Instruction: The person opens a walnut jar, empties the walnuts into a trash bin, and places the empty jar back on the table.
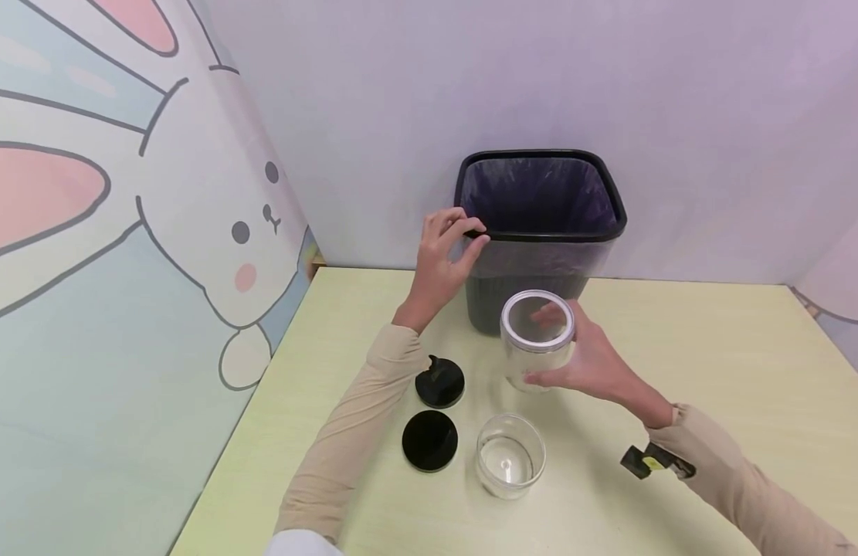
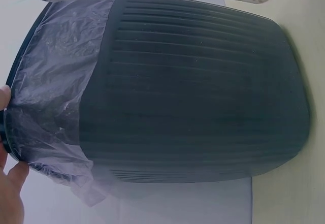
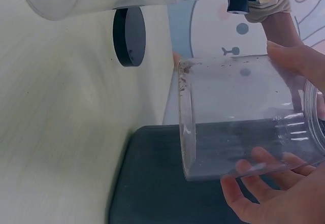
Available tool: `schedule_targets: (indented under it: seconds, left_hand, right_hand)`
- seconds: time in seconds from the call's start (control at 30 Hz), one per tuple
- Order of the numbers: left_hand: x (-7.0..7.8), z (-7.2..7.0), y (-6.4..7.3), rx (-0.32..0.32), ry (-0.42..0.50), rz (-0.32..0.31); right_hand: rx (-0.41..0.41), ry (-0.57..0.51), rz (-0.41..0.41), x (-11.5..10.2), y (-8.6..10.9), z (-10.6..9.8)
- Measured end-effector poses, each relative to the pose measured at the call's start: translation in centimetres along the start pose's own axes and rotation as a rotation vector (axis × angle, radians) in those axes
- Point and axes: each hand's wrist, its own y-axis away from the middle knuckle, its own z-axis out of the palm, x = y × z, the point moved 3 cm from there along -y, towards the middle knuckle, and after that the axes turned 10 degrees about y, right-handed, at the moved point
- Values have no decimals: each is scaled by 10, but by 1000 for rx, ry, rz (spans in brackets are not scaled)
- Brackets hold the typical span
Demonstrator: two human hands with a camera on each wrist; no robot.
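My left hand (image 1: 439,259) pinches the front left corner of the rim of a dark trash bin (image 1: 501,297), which is lined with a thin translucent bag (image 2: 56,66). In my right hand (image 1: 598,359) is a clear jar (image 3: 228,92), gripped round its side with thumb and fingers. It is held in front of the bin, with its pale ring-shaped rim facing up in the head view. Small brown specks show at the jar's bottom edge in the right wrist view. Nearer to me on the table stands a second clear jar (image 1: 510,483), its mouth upward.
Two round black lids (image 1: 430,441) lie left of the standing jar, the farther one beside my left sleeve. The pale yellow table (image 1: 707,347) meets a light wall (image 1: 359,116) behind the bin. A rabbit picture (image 1: 206,232) covers the left wall.
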Motion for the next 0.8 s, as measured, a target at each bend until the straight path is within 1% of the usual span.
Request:
schedule_targets:
  seconds: [0.13,0.4,0.63,0.8]
  left_hand:
    - [0,-1,0,4,6,8]
    - [-1,0,0,8,24,9]
    - [-2,1,0,3,23,-1]
    - [-2,0,1,4,25,-4]
  right_hand:
    - [-2,-11,1,3,1,7]
    - [-19,-30,31,7,5,21]
    - [-39,-63,49,15,10,35]
    - [-38,-89,57,22,14,42]
